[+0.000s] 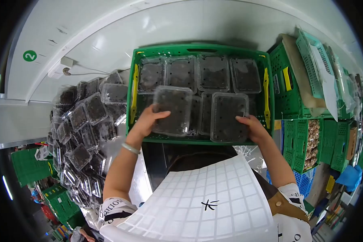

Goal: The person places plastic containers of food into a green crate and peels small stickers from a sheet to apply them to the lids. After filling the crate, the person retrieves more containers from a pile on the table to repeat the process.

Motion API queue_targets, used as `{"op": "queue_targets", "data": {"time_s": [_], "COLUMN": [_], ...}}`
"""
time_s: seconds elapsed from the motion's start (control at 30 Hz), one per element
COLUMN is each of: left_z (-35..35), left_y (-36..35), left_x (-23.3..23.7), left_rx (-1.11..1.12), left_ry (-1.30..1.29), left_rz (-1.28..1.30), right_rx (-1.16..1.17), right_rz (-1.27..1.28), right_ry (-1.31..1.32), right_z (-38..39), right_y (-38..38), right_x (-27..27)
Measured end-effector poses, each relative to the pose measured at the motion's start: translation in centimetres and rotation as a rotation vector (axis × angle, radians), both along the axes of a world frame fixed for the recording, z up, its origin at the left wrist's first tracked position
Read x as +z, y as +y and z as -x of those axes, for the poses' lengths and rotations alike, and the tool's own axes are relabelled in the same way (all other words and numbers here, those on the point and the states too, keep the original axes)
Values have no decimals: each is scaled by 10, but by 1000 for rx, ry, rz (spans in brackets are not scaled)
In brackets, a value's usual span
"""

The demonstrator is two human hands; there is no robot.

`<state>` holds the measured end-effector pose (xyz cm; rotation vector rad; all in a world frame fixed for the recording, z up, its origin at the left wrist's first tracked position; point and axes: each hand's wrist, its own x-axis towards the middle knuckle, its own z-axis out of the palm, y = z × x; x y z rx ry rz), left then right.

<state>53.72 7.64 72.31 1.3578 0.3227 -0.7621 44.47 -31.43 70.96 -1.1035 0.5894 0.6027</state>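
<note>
My left hand (152, 120) grips a clear plastic clamshell box (173, 108) with dark contents, its thumb on the lid. Another such clamshell box (229, 115) is held in my right hand (252, 127), thumb over its right edge. Both boxes are over the front part of a green plastic crate (201, 50) with yellow side handles. Along the back of the crate stands a row of similar boxes (213, 72). More boxes show partly beneath the two I hold; my fingers under the boxes are hidden.
A big heap of clamshell boxes (82, 129) lies to the left. Green crates (288, 88) are stacked at the right, one holding brown produce (312, 139). A white sheet of labels (205, 201) hangs before my body. A white wall (169, 24) rises behind the crate.
</note>
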Motion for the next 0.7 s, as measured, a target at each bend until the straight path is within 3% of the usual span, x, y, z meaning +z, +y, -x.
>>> {"op": "queue_targets", "data": {"time_s": [0.13, 0.2, 0.27, 0.3, 0.4, 0.43, 0.53, 0.57, 0.63, 0.67, 0.7], "left_z": [1, 3, 6, 8, 24, 27, 55, 73, 99, 110, 126], "left_y": [42, 51, 62, 64, 53, 40, 24, 23, 41, 36, 36], "left_x": [20, 30, 15, 2, -1, 28, 107, 130, 139, 149, 162], "left_rx": [124, 70, 12, -126, -143, -92, 168, 204, 59, 29, 1], "left_ry": [-119, -143, -166, -379, -783, -780, -663, -571, -699, -797, -822], "left_rz": [-158, -229, -374, -596, -1031, -982, -219, 75, 621, 759, 741], "right_rx": [-155, -202, 55, 183, 402, 322, 199, 349, 483, 454, 518], "right_rz": [166, 269, 620, 794, 1499, 1154, 71, 131, 222, 247, 181], "right_ry": [-130, -106, -105, -105, -725, -771, -1037, -1245, -1620, -1792, -1758], "right_z": [9, 11, 7, 6, 3, -3, 2, 0, 1, 4, 6], "right_y": [-31, -50, -64, -65, -55, -40, 16, 31, 61, 73, 77], "right_x": [30, 34, 19, 15, 20, 55, 161, 191, 218, 221, 221]}}
